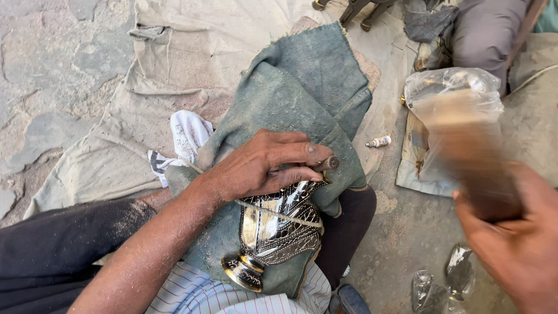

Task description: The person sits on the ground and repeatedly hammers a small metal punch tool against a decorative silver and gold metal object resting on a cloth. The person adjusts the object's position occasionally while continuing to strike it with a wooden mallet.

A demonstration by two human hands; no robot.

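A black and silver engraved metal vase (273, 229) lies on its side on my lap, base toward me, resting on a grey-green cloth (302, 93). A thin cord (279, 214) crosses its body. My left hand (261, 166) presses on the vase's upper end and pinches a short dark metal punch (328, 164) between thumb and fingers, tip at the vase. My right hand (514, 244) is raised at the right, gripping a wooden mallet (465, 145) that is blurred with motion.
A clear plastic bag (453, 87) lies behind the mallet on a beige sheet (192, 52). A small white tube (379, 141) rests on the ground. A white patterned rag (186, 134) sits left of the cloth. Another person's grey trouser leg (482, 35) is at top right.
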